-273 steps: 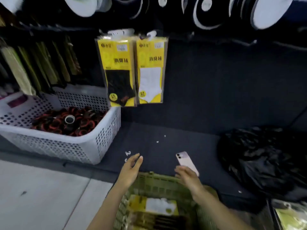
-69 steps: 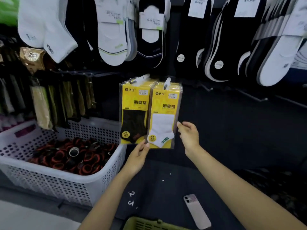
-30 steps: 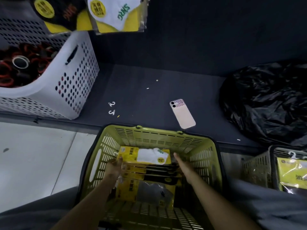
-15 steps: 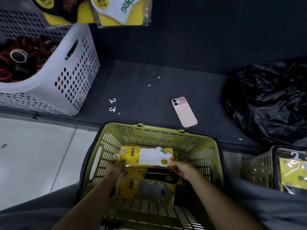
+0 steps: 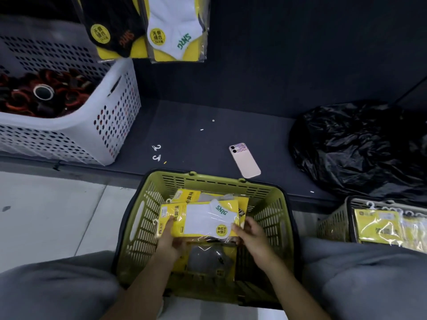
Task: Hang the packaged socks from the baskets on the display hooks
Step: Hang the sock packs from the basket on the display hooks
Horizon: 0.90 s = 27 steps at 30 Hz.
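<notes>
A yellow pack of white socks [image 5: 203,221] lies sideways over the green basket [image 5: 270,204], lifted a little above several other yellow packs [image 5: 209,257] inside. My left hand [image 5: 169,241] grips its left end, thumb on top. My right hand [image 5: 250,234] holds its right end. Two hung packs show at the top: one with black socks [image 5: 111,31] and one with white socks [image 5: 175,31]. Their hooks are out of view.
A white perforated basket [image 5: 111,116] of red and black rolls stands on the dark shelf at left. A pink phone [image 5: 245,160] and small white hooks [image 5: 157,152] lie on the shelf. A black plastic bag [image 5: 355,146] sits at right. A second basket [image 5: 335,221] holds more yellow packs.
My hands left the hung packs on the wall and went down into the green basket. Both hands took the white-sock pack and raised it off the pile.
</notes>
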### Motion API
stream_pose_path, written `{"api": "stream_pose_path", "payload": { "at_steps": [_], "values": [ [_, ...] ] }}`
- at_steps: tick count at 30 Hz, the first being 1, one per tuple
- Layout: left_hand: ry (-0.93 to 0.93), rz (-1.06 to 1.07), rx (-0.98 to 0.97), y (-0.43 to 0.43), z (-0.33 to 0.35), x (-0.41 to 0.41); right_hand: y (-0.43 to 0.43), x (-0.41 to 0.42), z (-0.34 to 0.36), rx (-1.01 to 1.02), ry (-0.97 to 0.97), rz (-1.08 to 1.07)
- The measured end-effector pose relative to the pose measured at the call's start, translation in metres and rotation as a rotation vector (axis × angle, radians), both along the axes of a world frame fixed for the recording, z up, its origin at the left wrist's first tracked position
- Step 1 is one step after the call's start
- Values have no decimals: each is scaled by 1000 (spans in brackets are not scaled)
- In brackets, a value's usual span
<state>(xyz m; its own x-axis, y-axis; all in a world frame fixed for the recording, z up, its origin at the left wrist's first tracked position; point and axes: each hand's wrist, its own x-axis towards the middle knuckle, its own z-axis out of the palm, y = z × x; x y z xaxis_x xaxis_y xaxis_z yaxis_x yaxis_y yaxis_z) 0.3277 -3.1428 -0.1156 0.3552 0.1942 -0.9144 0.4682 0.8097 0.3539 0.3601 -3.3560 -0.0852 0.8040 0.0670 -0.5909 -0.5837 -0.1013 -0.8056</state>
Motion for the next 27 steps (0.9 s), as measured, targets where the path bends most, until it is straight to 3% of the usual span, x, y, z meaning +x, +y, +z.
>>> {"api": "stream_pose_path", "payload": {
  "at_steps": [7,11,16,20,22,27],
  "values": [
    [-316,-153,-131,-29,40,1,-12,-11,46,138,-172,41],
    [-582,-39,-82,-32,68,11,-11,-16,52,215,-182,44],
    [-542,-30,176,-24,100,15,-10,-5,67,58,-132,141],
    [-609,-209,480,-11,138,18,-6,25,100,-47,-308,49],
    [-678,-367,659,-10,160,22,2,39,127,-70,-407,111],
    [-1028,-642,960,-17,215,39,29,46,191,175,-574,287]
  ]
}}
